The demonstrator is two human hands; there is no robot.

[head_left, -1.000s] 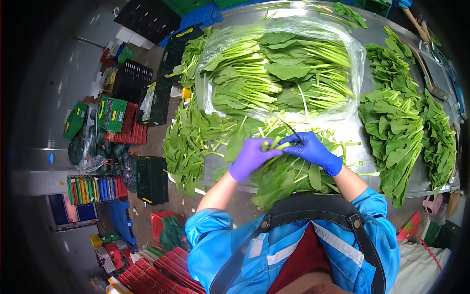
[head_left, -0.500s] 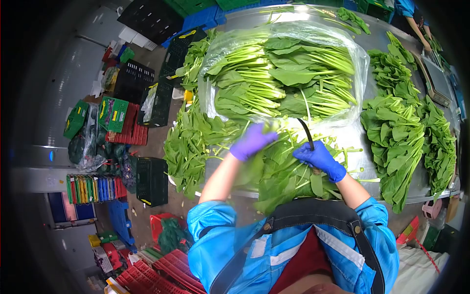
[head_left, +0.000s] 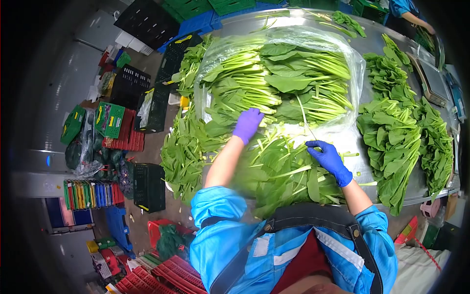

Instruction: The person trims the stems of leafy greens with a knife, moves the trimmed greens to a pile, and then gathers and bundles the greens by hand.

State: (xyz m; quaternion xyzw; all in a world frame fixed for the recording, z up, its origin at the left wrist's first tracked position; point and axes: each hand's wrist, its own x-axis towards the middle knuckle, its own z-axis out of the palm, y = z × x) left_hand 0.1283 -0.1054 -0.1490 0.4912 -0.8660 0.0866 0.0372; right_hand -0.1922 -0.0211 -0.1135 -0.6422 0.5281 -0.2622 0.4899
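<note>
My left hand (head_left: 248, 125), in a purple glove, has its fingers closed on leafy greens at the near edge of the packed bunches (head_left: 242, 93). These bunches lie in two columns inside a clear plastic bag (head_left: 357, 73), with pale stems showing. My right hand (head_left: 329, 159), in a blue glove, is above the near pile of loose greens (head_left: 279, 161), its fingers curled; what they hold is hidden. A thin pale stem (head_left: 304, 115) runs from the bagged bunches towards its fingertips. Cut stem pieces lie around the near pile.
More greens lie at the left (head_left: 188, 147) and right (head_left: 391, 142) of the metal table (head_left: 416, 199). A scale (head_left: 430, 81) stands at the right edge. A co-worker's arm (head_left: 416, 19) reaches in at the top right. Dark crates (head_left: 149, 187) stand beyond the table's left side.
My left hand has moved up to the bagged greens. The dark curved blade that stood up from my right hand no longer shows, and that hand has shifted slightly right. The co-worker's arm has moved up.
</note>
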